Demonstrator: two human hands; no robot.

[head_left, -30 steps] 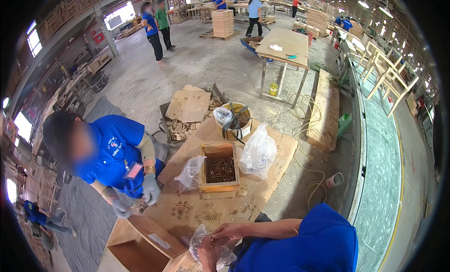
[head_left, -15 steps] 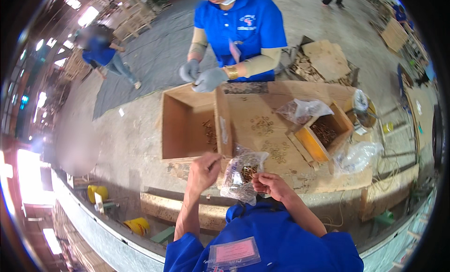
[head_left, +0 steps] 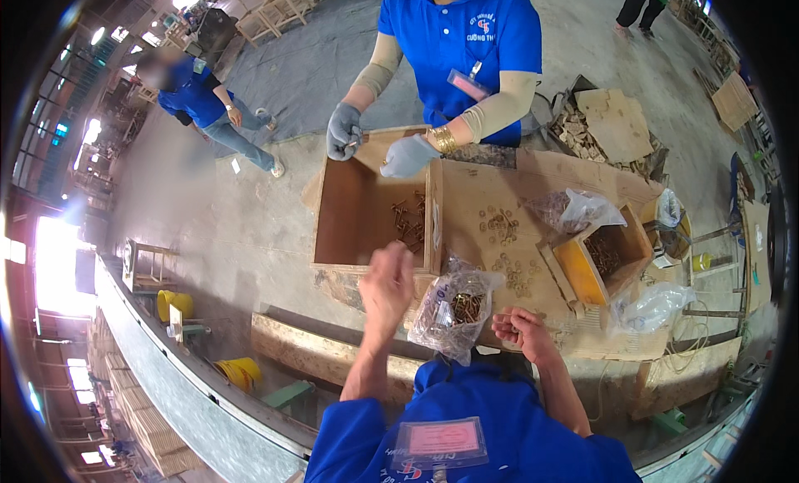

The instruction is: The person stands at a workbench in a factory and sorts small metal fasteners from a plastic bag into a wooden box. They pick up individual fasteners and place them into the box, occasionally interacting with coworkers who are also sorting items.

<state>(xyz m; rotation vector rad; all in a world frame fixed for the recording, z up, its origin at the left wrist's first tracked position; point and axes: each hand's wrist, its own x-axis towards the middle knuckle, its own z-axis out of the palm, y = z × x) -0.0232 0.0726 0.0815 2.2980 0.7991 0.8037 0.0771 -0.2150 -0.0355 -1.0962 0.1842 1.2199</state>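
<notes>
My left hand [head_left: 388,285] is at the near edge of a wooden box [head_left: 356,208], motion-blurred, with its fingers pointing toward the box. Loose bolts [head_left: 408,221] lie inside, along the right wall. Between my hands, near the table's front edge, rests an opened clear plastic bag [head_left: 437,317] with brass-coloured bolts [head_left: 468,307] showing in its mouth. Just right of the bag is my right hand [head_left: 524,333], thumb and fingers pinched together; what they hold, if anything, is too small to name. Small rings [head_left: 499,225] are spread in two groups on the cardboard-covered table [head_left: 466,183].
Across the table a co-worker's gloved hands [head_left: 408,156] are over the box's far side. To the right stand a smaller yellow-sided box [head_left: 580,271] of screws and plastic bags [head_left: 653,308]. Another person [head_left: 204,104] walks at far left.
My left hand has moved to the box's near edge. My right hand has drawn away from the bag to the right. The view has shifted, and the co-worker's gloved hands have separated.
</notes>
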